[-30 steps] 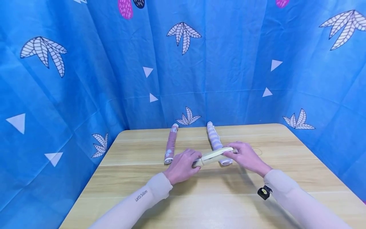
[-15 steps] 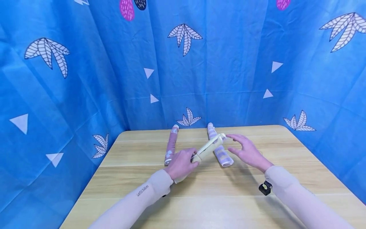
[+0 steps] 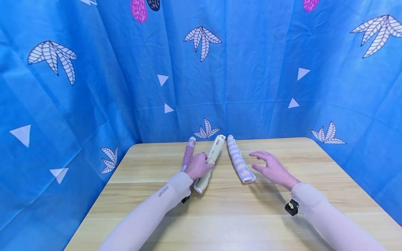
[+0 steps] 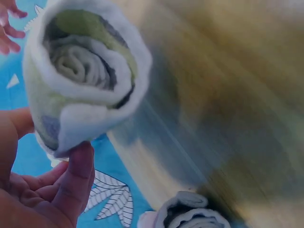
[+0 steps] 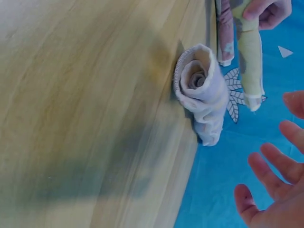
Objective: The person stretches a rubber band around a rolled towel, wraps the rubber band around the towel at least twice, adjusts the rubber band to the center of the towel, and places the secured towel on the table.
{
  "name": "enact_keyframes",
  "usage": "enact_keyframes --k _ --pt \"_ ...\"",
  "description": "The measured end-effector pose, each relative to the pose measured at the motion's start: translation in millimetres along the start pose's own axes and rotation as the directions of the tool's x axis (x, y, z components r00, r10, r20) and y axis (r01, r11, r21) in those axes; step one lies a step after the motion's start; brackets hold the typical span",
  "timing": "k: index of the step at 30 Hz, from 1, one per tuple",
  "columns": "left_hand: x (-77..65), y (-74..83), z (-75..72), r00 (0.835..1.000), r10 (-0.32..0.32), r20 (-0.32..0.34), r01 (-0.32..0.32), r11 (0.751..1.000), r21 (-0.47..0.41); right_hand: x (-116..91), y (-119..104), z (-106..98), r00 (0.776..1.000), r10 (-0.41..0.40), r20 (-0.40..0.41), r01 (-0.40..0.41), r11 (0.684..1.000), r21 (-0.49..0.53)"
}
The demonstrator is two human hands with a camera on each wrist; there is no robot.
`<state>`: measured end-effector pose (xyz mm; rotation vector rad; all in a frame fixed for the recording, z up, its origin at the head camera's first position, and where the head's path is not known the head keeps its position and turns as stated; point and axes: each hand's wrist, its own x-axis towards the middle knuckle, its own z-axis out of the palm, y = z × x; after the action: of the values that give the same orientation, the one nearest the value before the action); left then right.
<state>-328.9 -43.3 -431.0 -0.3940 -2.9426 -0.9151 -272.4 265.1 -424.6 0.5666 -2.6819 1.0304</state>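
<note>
So the thing in hand is a pale yellow roll (image 3: 214, 153) of cloth, and it's kinda cute: greyish patches, white edging, a white strip of loose edge along the side, and a thin band-like line round the middle. Look at the near end and you get a thick spiral, white layers with a bit of yellow-green and grey inside.

Calling the curtain side 12 o'clock, it sits at the left hand's (image 3: 198, 166) 3 o'clock, far end aimed at 1 and near end at 7. That hand has it pinched, fingers one side, thumb the other. Can't tell if the low end touches the wood.

Right hand's (image 3: 270, 168) fingers are spread wide and a bit bent, thumb well apart from the forefinger, hanging near the 3 o'clock side of a lilac striped roll (image 3: 239, 161). That one points from 11 to 5. Over at the yellow one's 9 o'clock is a mauve roll (image 3: 188, 153) with pale blue flower shapes, near end hidden behind the left hand.

My count: three rolls, one of each pattern, yellow in between; two hands; two pale sleeves (image 3: 336, 219); two black wrist gadgets (image 3: 292, 207); one light wooden table (image 3: 226, 216); blue curtain (image 3: 257, 69) with leaf sprigs behind.
</note>
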Motion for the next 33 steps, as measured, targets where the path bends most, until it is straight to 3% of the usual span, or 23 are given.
enact_keyframes --k 7,17,25,33 --pt "20.8 -1.5 4.9 0.994 -0.111 0.025 0.109 0.993 0.053 -4.9 7.3 2.7 1.0 0.015 0.021 -0.015 1.0 0.002" --pt "42.8 -8.6 7.3 0.967 -0.245 0.067 0.246 0.969 -0.014 -12.1 11.6 3.1 0.999 0.021 0.03 -0.021 1.0 -0.021" --pt "56.3 -19.7 11.2 0.962 -0.266 0.066 0.265 0.964 0.021 -14.3 12.9 4.2 0.998 0.046 0.043 -0.046 0.999 -0.019" --pt "66.4 -20.7 13.2 0.958 -0.278 0.065 0.277 0.96 0.029 -18.1 12.6 3.1 0.998 0.047 0.043 -0.045 0.998 -0.039"
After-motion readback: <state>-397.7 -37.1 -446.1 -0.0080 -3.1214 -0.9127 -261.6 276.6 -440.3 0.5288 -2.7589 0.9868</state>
